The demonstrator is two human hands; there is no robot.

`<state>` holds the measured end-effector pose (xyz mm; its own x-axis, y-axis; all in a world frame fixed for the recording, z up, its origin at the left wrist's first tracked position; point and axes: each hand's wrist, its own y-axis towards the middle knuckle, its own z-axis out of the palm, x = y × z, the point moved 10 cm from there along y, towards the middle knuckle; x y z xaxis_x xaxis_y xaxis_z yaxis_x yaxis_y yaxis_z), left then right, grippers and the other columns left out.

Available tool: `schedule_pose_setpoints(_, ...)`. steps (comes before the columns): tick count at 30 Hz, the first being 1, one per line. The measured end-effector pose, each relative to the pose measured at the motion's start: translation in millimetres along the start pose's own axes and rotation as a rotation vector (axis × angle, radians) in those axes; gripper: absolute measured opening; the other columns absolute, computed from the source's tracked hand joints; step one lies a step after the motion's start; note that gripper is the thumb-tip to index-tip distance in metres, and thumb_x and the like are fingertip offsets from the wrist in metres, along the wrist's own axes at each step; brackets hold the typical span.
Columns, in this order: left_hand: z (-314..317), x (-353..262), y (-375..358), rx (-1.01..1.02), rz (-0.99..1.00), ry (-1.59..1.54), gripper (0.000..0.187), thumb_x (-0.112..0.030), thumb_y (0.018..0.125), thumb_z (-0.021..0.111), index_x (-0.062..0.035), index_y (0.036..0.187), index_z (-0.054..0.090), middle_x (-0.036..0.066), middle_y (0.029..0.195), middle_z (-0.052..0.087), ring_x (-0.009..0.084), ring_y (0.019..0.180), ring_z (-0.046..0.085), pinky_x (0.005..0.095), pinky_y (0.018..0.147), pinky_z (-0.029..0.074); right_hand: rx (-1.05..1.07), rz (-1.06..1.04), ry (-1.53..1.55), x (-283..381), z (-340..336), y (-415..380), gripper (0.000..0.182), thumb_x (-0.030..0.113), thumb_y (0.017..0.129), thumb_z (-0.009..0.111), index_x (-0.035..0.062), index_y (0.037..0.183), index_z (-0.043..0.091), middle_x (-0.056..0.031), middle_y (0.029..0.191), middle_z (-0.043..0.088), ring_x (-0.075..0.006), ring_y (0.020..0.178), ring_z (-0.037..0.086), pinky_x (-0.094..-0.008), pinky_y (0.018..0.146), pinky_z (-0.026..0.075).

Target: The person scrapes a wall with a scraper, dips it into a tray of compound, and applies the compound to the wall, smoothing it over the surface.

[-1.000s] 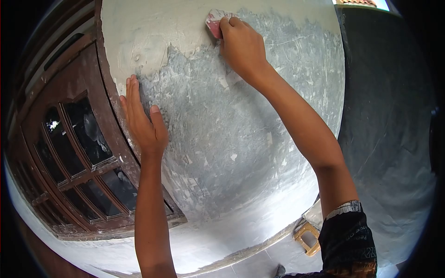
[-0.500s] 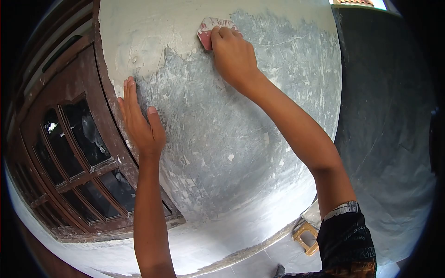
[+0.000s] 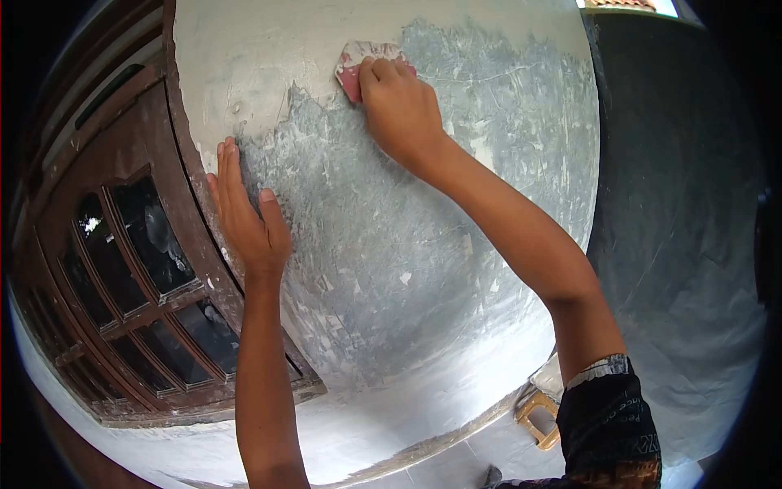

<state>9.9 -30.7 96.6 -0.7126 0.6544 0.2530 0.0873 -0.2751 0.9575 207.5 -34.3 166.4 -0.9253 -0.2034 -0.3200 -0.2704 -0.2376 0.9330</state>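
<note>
My right hand (image 3: 401, 106) is closed around a red putty scraper (image 3: 350, 75) smeared with whitish paste. The scraper's face lies against the wall (image 3: 391, 261), at the border between a smooth cream coat above and rough, patchy grey below. My left hand (image 3: 248, 208) rests on the wall beside the window frame, fingers stretched upward and thumb apart, holding nothing. A ragged edge of the cream coat (image 3: 244, 73) runs just above the left fingertips.
To the left is a brown wooden window (image 3: 134, 318) with glass panes and a paint-spotted frame. A dark sheet (image 3: 676, 220) hangs along the right side. On the tiled floor (image 3: 448, 464) below stands a yellowish stool (image 3: 536, 420), partly behind my right sleeve.
My right hand has slid slightly down and to the left along the wall with the scraper. The left hand stays in place.
</note>
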Motion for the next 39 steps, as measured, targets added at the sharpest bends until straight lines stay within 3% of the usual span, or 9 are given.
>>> schedule_pose_setpoints(4, -1, 0, 0, -0.009, -0.002, -0.021, 0.057, -0.019, 0.096, 0.041, 0.0094, 0.145, 0.040, 0.027, 0.150, 0.045, 0.0425, 0.144, 0.038, 0.0592, 0.120, 0.016, 0.074, -0.132, 0.175, 82, -20, -69, 0.033, 0.004, 0.080, 0.064, -0.0024, 0.112, 0.064, -0.0074, 0.086, 0.054, -0.0222, 0.078, 0.063, -0.0335, 0.059, 0.054)
schedule_pose_setpoints(6, -1, 0, 2, -0.008, 0.006, -0.014, 0.057, -0.019, 0.096, 0.041, 0.0093, 0.146, 0.040, 0.027, 0.150, 0.045, 0.0424, 0.144, 0.038, 0.0590, 0.120, 0.015, 0.007, -0.103, 0.167, 69, -35, -59, 0.020, 0.007, 0.081, 0.064, -0.0035, 0.099, 0.063, -0.0078, 0.081, 0.055, -0.0213, 0.074, 0.062, -0.0323, 0.055, 0.053)
schedule_pose_setpoints(9, 0, 1, 0, 0.009, 0.006, 0.001, 0.057, -0.020, 0.097, 0.041, 0.0091, 0.146, 0.040, 0.027, 0.150, 0.045, 0.0423, 0.144, 0.038, 0.0586, 0.120, 0.015, -0.058, 0.013, 0.122, 16, -39, -18, 0.021, -0.001, 0.077, 0.060, -0.0023, 0.097, 0.061, -0.0119, 0.083, 0.058, -0.0294, 0.077, 0.064, -0.0384, 0.057, 0.054)
schedule_pose_setpoints(13, 1, 0, 0, 0.011, 0.000, 0.009, 0.058, -0.021, 0.097, 0.041, 0.0088, 0.146, 0.039, 0.026, 0.151, 0.044, 0.0420, 0.144, 0.038, 0.0580, 0.120, 0.015, -0.105, 0.045, 0.019, -12, -23, 6, 0.016, -0.001, 0.076, 0.062, -0.0012, 0.092, 0.061, -0.0127, 0.084, 0.061, -0.0301, 0.078, 0.064, -0.0391, 0.059, 0.055)
schedule_pose_setpoints(19, -1, 3, -1, -0.014, -0.016, -0.050, 0.058, -0.024, 0.098, 0.038, 0.0088, 0.147, 0.039, 0.026, 0.151, 0.044, 0.0417, 0.145, 0.037, 0.0578, 0.120, 0.014, 0.108, -0.162, 0.192, 90, -22, -72, 0.038, 0.003, 0.081, 0.064, -0.0050, 0.118, 0.060, -0.0085, 0.089, 0.054, -0.0235, 0.081, 0.063, -0.0338, 0.062, 0.055)
schedule_pose_setpoints(27, -1, 2, -1, -0.014, -0.009, -0.030, 0.058, -0.023, 0.099, 0.036, 0.0086, 0.147, 0.039, 0.025, 0.152, 0.044, 0.0413, 0.145, 0.036, 0.0576, 0.121, 0.013, -0.069, 0.073, 0.101, -8, -23, 22, 0.014, -0.002, 0.079, 0.060, -0.0016, 0.093, 0.063, -0.0138, 0.081, 0.060, -0.0320, 0.079, 0.065, -0.0416, 0.062, 0.054)
schedule_pose_setpoints(31, -4, 6, -2, -0.040, -0.024, -0.070, 0.059, -0.024, 0.099, 0.035, 0.0084, 0.148, 0.037, 0.025, 0.152, 0.043, 0.0406, 0.146, 0.035, 0.0574, 0.121, 0.012, 0.066, -0.042, -0.041, 46, 1, -3, 0.019, -0.002, 0.077, 0.061, -0.0051, 0.096, 0.059, -0.0139, 0.087, 0.059, -0.0299, 0.083, 0.065, -0.0375, 0.066, 0.056)
schedule_pose_setpoints(34, -8, 10, -2, -0.076, -0.040, -0.111, 0.059, -0.025, 0.099, 0.035, 0.0082, 0.148, 0.037, 0.025, 0.153, 0.042, 0.0402, 0.146, 0.035, 0.0571, 0.121, 0.011, 0.221, -0.165, 0.182, 112, -25, -68, 0.038, 0.008, 0.082, 0.063, -0.0064, 0.116, 0.059, -0.0104, 0.093, 0.057, -0.0239, 0.088, 0.062, -0.0324, 0.066, 0.055)
schedule_pose_setpoints(39, -7, 8, -1, -0.065, -0.030, -0.090, 0.060, -0.025, 0.098, 0.036, 0.0078, 0.148, 0.037, 0.025, 0.153, 0.043, 0.0398, 0.146, 0.035, 0.0567, 0.121, 0.011, 0.287, 0.056, 0.517, 96, -82, -99, 0.036, 0.001, 0.082, 0.068, -0.0063, 0.117, 0.062, -0.0112, 0.090, 0.058, -0.0276, 0.072, 0.061, -0.0330, 0.065, 0.054)
